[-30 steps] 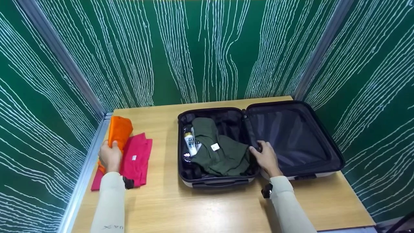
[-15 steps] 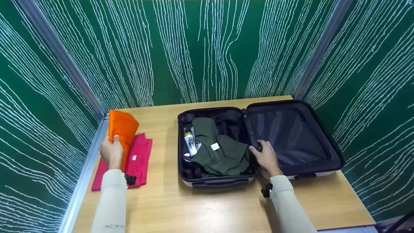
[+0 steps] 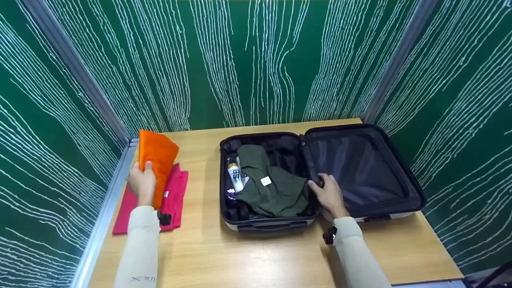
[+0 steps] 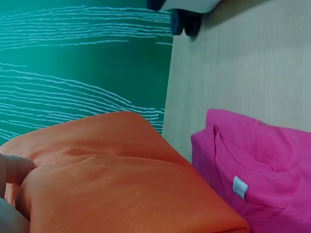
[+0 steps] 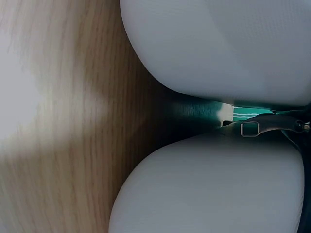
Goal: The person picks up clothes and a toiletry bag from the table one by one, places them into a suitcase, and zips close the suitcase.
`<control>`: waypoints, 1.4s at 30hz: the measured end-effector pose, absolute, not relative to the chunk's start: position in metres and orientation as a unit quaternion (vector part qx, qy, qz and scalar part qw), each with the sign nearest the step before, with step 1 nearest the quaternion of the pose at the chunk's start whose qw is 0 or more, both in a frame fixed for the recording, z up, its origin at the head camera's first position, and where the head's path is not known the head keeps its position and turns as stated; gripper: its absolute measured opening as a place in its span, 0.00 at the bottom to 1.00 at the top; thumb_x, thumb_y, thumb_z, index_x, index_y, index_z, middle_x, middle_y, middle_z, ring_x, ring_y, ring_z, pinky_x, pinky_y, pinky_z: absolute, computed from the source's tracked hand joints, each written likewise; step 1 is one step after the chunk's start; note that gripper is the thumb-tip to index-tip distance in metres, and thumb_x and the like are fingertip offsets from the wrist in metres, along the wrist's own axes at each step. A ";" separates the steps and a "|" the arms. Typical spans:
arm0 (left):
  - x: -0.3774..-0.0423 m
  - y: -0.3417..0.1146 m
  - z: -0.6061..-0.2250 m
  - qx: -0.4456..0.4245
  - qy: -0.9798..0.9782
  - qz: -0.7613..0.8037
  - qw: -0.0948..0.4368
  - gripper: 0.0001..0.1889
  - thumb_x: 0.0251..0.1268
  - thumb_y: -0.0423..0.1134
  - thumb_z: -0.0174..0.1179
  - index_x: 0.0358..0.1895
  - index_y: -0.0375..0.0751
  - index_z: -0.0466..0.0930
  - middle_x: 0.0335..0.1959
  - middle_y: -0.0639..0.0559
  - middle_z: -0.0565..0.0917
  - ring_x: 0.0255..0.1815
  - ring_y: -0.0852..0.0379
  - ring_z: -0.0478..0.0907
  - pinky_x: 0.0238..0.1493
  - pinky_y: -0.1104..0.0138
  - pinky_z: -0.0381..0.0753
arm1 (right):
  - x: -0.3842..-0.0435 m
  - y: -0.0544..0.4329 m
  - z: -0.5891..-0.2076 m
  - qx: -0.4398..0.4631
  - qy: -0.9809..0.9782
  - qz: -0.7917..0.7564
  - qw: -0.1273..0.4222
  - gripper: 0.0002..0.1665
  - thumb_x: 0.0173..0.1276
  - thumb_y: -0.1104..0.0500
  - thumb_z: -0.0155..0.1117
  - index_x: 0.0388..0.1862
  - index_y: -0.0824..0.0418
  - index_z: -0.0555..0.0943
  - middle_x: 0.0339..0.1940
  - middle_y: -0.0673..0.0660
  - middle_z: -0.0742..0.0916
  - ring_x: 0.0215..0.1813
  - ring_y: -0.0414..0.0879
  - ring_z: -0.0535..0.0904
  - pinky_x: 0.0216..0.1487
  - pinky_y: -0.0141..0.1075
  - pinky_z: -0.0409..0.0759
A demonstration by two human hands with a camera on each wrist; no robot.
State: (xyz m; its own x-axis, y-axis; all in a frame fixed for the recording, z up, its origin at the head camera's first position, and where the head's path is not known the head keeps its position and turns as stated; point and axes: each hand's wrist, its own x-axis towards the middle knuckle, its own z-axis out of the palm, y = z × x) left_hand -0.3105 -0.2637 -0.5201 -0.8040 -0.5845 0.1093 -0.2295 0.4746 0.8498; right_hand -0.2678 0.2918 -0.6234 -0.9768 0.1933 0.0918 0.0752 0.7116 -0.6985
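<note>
My left hand grips a folded orange garment, thumb on top, and holds it over a folded pink shirt at the left of the table. In the left wrist view the orange garment fills the lower part, with the pink shirt beside it. An open suitcase lies in the middle. My right hand rests on its middle edge between the two halves, fingers loosely bent. Inside the left half lie a dark green shirt and a white bottle with a gold band.
The suitcase's right half lies flat with its dark lining showing. Green walls with white lines enclose the wooden table at the back and sides. The right wrist view shows the suitcase's pale outer shells and table surface.
My left hand has moved slightly right and away from me, lifting the orange garment off the pink shirt, so more of it fans out. The right hand has stayed put.
</note>
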 end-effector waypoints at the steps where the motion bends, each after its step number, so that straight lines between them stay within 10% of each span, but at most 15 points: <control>1: -0.311 -0.262 -0.519 0.242 -0.837 -0.449 0.198 0.17 0.80 0.46 0.52 0.52 0.34 0.78 0.53 0.32 0.83 0.55 0.32 0.76 0.63 0.44 0.70 | -0.268 0.292 -0.623 -0.073 -0.921 0.373 0.080 0.34 0.75 0.44 0.62 0.69 0.65 0.74 0.49 0.65 0.79 0.50 0.60 0.76 0.57 0.55 0.73; 42: -0.315 -0.228 -0.505 0.186 -0.848 -0.447 0.217 0.14 0.77 0.44 0.56 0.44 0.33 0.78 0.38 0.34 0.81 0.40 0.35 0.74 0.47 0.49 0.71 | -0.266 0.290 -0.623 -0.076 -0.921 0.376 0.074 0.35 0.76 0.43 0.60 0.71 0.64 0.73 0.48 0.63 0.78 0.46 0.57 0.74 0.53 0.51 0.73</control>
State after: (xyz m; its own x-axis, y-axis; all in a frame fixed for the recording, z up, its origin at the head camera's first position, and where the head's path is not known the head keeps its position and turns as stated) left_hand -0.3152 -0.2280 -0.5045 -0.8367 -0.5097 0.2003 -0.1223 0.5304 0.8389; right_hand -0.2663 0.2901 -0.6232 -0.9774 0.1959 0.0796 0.0842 0.7059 -0.7033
